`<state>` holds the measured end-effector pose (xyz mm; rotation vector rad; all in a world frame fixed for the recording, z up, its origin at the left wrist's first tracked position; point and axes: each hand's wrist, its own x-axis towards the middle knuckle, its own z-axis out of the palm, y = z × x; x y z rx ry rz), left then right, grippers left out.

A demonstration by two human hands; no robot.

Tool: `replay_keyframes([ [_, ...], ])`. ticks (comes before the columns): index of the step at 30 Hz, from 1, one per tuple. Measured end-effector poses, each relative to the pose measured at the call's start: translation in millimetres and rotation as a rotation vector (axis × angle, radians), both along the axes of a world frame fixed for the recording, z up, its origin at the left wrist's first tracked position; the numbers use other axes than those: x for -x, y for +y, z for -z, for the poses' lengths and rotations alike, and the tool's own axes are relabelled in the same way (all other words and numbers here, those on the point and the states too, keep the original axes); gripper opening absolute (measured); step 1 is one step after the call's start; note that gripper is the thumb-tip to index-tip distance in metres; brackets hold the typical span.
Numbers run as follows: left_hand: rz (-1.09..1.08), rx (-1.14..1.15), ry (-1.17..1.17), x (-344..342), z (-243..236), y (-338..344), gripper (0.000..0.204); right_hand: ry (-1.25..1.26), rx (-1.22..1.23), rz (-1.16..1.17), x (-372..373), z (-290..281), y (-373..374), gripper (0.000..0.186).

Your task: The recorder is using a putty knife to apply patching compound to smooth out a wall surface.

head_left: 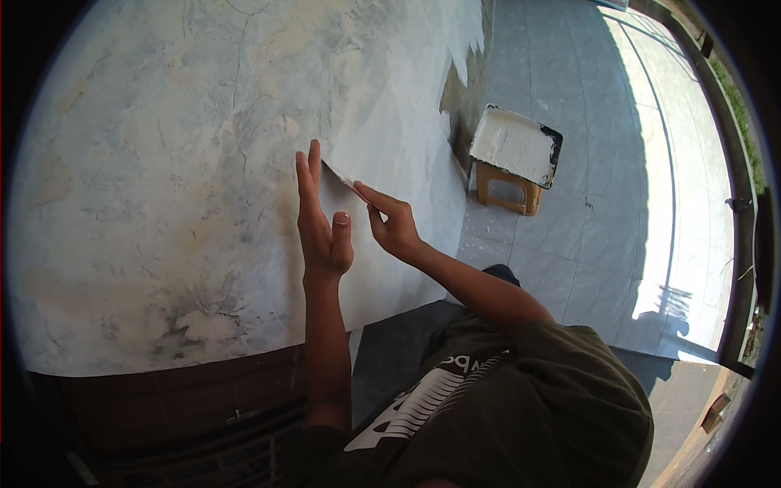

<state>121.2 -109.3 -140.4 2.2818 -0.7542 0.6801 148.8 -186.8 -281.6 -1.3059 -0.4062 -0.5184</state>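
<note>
My right hand [394, 227] pinches a putty knife [340, 176] by its handle. The thin blade slants up and left against or just before the wall [203, 163], whose surface is patchy white and grey. Just left of the blade is my left hand [322, 224], its fingers stretched upward and the thumb apart. It holds nothing that I can see, and a white smear marks the thumb. Whether its palm touches the wall or the blade I cannot tell.
Right of the wall, a tray of white paste [514, 146] rests on a brown plastic stool [508, 193]. The grey tiled floor [586, 244] has white specks near the stool. A dark railing [740, 236] runs along the far right. A dark brown door or panel [187, 407] lies at lower left.
</note>
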Motion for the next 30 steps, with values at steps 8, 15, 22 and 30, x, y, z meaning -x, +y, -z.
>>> replay_keyframes([
  [8,-0.005,0.011,0.014,2.1,10.7,-2.7,0.084,0.337,-0.112,0.164,-72.1,-13.2,-41.1,0.038],
  [15,-0.063,0.003,-0.001,-1.3,9.4,-5.0,0.084,0.154,-0.078,0.352,-176.8,-72.9,-47.2,0.042],
  [22,-0.086,0.033,0.011,-21.8,15.7,-8.3,0.084,-0.135,0.032,0.270,-135.8,-39.5,4.7,0.059],
  [30,-0.034,0.034,0.020,-34.9,22.7,-14.0,0.087,0.378,-0.386,-0.215,-87.1,31.8,-47.6,0.046],
])
